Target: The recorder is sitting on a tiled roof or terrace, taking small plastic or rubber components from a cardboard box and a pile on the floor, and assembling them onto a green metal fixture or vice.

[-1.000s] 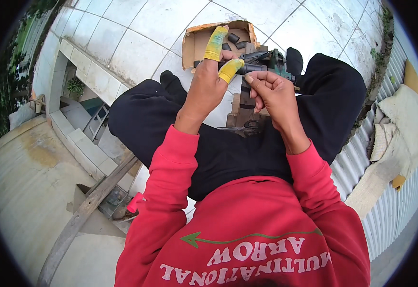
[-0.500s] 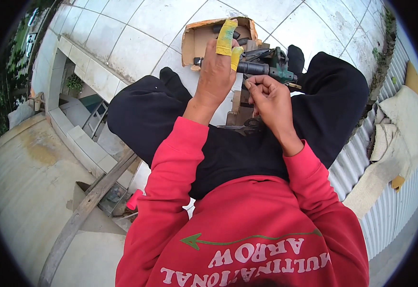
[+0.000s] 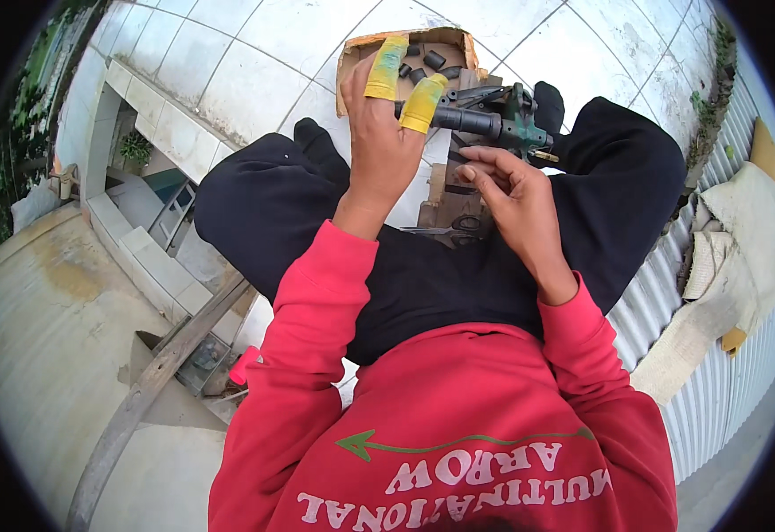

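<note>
My left hand (image 3: 374, 146), with yellow wraps on two digits, reaches over the near left side of a cardboard box (image 3: 345, 75). Its wrapped digits are spread apart, and one crosses in front of a black cylindrical tube (image 3: 463, 121). No held object shows there, though part of the palm side is hidden. The tube runs into a dark green metal tool body (image 3: 517, 124) with a brass-coloured tip. Just below it, my right hand (image 3: 519, 195) is loosely bent, thumb and forefinger apart. Several short black tube pieces (image 3: 434, 59) lie inside the box.
Under my right hand, scissors (image 3: 465, 225) lie by a wooden block (image 3: 436, 213) between my legs. White tiles (image 3: 254, 71) cover the floor. Corrugated sheeting (image 3: 653, 310) and a beige cloth (image 3: 742, 230) are at right; a wooden pole (image 3: 152, 390) slants at left.
My left hand has shifted left and slightly down, uncovering more black pieces in the box. My right hand has moved slightly right and down, its thumb and forefinger parting from a pinch.
</note>
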A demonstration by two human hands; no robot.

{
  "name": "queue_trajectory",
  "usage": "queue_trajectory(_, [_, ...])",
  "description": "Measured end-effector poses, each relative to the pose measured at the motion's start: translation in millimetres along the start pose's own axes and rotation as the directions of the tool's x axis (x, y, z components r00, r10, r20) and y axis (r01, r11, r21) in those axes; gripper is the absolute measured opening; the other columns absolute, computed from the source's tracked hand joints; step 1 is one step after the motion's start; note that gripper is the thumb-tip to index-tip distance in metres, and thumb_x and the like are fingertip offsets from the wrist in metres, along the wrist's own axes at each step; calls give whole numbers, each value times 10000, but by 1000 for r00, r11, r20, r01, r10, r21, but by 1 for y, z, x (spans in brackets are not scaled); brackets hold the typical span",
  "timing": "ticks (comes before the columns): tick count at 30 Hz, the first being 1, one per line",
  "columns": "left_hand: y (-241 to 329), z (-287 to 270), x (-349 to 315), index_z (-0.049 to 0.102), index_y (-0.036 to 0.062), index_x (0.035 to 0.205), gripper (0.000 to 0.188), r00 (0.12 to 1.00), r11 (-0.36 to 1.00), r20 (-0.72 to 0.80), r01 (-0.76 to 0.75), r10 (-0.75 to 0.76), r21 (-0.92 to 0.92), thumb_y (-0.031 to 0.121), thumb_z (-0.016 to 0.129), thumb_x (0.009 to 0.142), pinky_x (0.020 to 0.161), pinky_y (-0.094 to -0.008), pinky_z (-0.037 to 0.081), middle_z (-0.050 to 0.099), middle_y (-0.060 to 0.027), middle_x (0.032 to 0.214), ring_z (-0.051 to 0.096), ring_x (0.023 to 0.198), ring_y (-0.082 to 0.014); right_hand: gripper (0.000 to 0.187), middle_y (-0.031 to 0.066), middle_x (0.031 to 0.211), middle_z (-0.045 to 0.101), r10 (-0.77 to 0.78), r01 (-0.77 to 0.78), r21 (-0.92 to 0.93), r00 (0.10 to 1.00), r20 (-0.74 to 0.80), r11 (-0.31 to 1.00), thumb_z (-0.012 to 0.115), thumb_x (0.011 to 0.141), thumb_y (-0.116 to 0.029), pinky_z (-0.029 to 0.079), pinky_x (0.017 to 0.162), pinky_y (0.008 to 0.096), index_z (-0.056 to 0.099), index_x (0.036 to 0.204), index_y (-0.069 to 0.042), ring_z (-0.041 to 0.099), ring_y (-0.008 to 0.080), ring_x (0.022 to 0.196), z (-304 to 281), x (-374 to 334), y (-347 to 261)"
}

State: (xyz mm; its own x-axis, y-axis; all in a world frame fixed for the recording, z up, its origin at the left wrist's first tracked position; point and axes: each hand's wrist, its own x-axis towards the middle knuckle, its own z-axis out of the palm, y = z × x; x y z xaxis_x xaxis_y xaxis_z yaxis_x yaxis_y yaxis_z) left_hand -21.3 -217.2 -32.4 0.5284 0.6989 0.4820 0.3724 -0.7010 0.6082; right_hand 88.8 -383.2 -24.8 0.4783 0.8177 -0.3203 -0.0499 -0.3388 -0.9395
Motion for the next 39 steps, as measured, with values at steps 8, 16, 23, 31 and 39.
queue_trajectory(8, [16,-28,-73,534,-78,1454,479,669,451,323,712,-670,-538,28,688,1013,1063,-308,480,613,-135,1447,616,1248,-202,296,127,1109,792,179,-171,-53,946,270,984,667,1003,-18,564,898,284,694,1297,5,760,190,1006,-19,-29,1])
queue_trajectory(16, [9,4,-64,468,-128,1388,617,430,271,532,896,-730,-352,112,793,922,1150,-293,338,503,-246,1474,446,1398,-235,261,145,1001,696,-84,311,-714,939,335,628,754,844,-42,545,843,449,698,1098,-29,681,386,955,-14,-44,39])
queue_trajectory(23, [-2,3,-71,663,-44,1317,340,479,185,636,862,-605,-473,134,684,1028,917,-264,460,720,-75,1098,609,991,-114,312,81,1026,625,-135,467,-828,884,448,310,755,815,-133,486,834,401,686,1117,-95,638,271,1014,7,-45,69])
queue_trajectory(31, [8,-35,-68,749,49,1288,279,482,275,625,873,-614,-403,131,637,1046,617,-199,357,619,44,851,482,703,-31,273,66,953,651,-146,520,-804,854,500,288,621,876,-89,460,821,402,689,1141,-95,633,254,963,11,-47,81])
queue_trajectory(39, [-4,-48,-48,754,17,1266,262,505,214,721,861,-474,-461,116,651,1045,663,-204,405,689,39,902,522,750,-21,400,72,902,649,-163,481,-818,877,452,316,724,776,-87,449,834,409,693,1174,-101,642,263,939,10,-45,64])
